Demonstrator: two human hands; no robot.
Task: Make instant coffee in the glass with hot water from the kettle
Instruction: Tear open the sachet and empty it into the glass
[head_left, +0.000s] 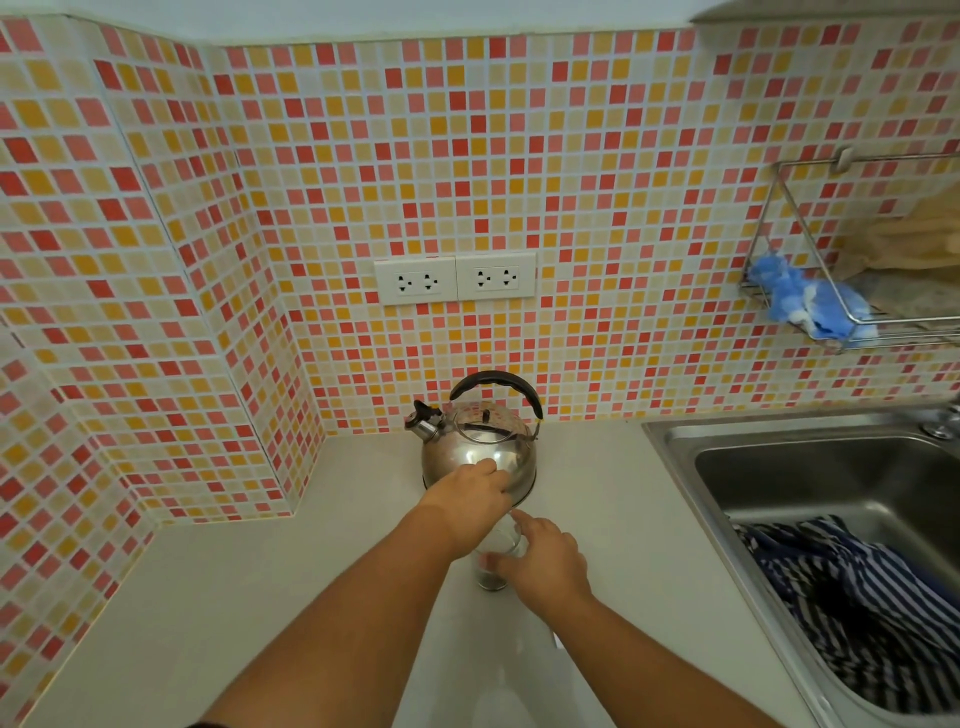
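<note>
A steel kettle (480, 449) with a black handle and a capped spout stands on the white counter near the tiled wall. Just in front of it is a clear glass (497, 552) with a dark layer at its bottom. My right hand (545, 564) wraps the glass from the right side. My left hand (470, 506) hovers over the mouth of the glass, back up, with its fingertips reaching to the kettle's lower body. Whatever is under that palm is hidden.
A steel sink (810, 467) lies to the right with a dark striped cloth (862, 597) in it. A wire wall rack (841, 291) holds a blue cloth. Two wall sockets (454, 278) sit above the kettle. The counter (260, 597) extends left to a tiled corner.
</note>
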